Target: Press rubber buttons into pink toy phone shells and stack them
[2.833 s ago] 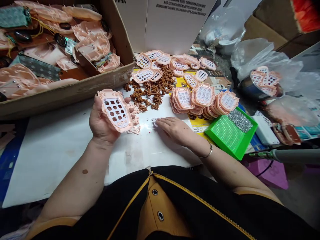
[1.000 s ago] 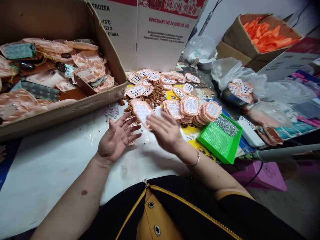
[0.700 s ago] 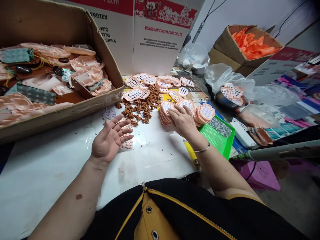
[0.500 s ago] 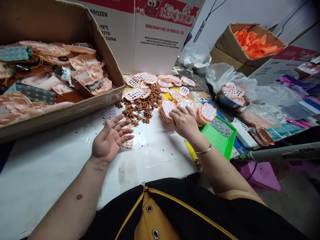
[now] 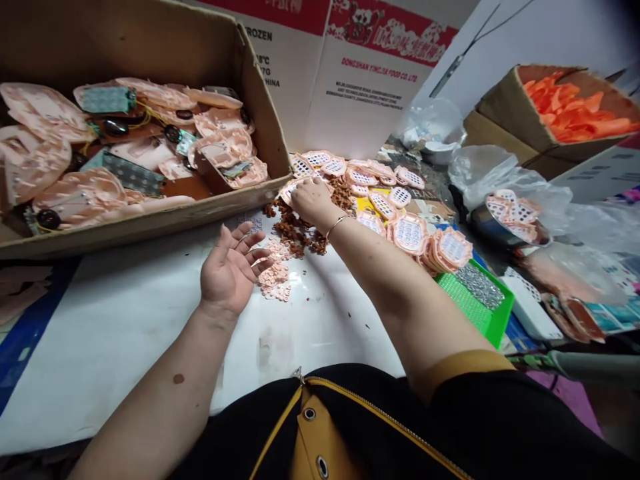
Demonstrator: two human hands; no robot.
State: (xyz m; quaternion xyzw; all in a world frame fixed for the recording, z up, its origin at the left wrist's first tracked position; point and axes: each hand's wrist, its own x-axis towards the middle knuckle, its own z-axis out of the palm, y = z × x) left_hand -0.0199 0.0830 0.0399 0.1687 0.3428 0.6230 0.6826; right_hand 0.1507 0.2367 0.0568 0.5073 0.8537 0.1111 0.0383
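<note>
My right hand (image 5: 313, 200) reaches to the far side of the white table, fingers curled down at the edge of a pink plastic panel (image 5: 287, 193) with rows of holes; the fingertips are partly hidden. Beneath it lies a heap of small brown plastic parts (image 5: 295, 237). My left hand (image 5: 230, 270) is palm up, fingers apart, holding nothing. Just beyond its fingers are small pale pink pieces (image 5: 275, 277) and a purplish-grey keypad sheet (image 5: 250, 225). Stacked pink panels with pale keypads (image 5: 407, 233) stand to the right, beside a second stack (image 5: 450, 250).
A cardboard box (image 5: 240, 200) of pink shells, circuit boards and wires takes up the left. More perforated panels (image 5: 380, 203) lie at the back. On the right are a green tray (image 5: 463, 303) with small metal pieces (image 5: 475, 283), a metal bowl (image 5: 483, 223) and a box of orange parts (image 5: 520, 120).
My right hand has left the stack of keypad panels and moved left to the perforated panel by the brown parts. My left hand stays open. The view has turned left.
</note>
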